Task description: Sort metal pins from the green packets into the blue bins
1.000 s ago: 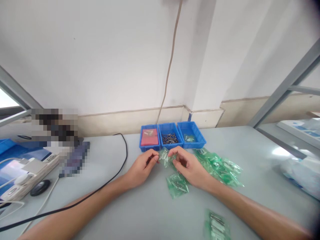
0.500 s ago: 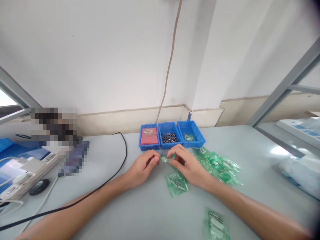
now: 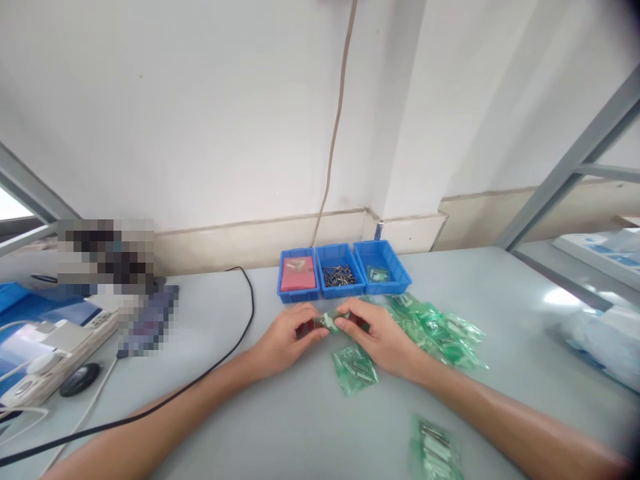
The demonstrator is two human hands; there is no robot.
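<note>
My left hand (image 3: 285, 340) and my right hand (image 3: 377, 337) meet over the grey table (image 3: 300, 427), both pinching one small green plastic bag (image 3: 331, 321) between their fingertips. Just behind them stand three small blue trays: the left tray (image 3: 298, 275) holds a red sheet, the middle tray (image 3: 339, 272) holds dark metal pins, and the right tray (image 3: 382, 269) holds a small green bag. A filled green bag (image 3: 354, 368) lies right below my right hand. A pile of green bags (image 3: 440, 333) spreads to the right of that hand.
Another green bag (image 3: 434, 452) lies near the table's front edge. A black cable (image 3: 210, 367) curves across the left side. A white power strip (image 3: 50, 353) and a blue tray sit far left. A clear plastic bag (image 3: 607, 347) lies far right under a metal frame.
The small bag, held up flat a second ago, is now folded down low between my fingertips, and both hands have drawn closer together and slightly down toward the table.
</note>
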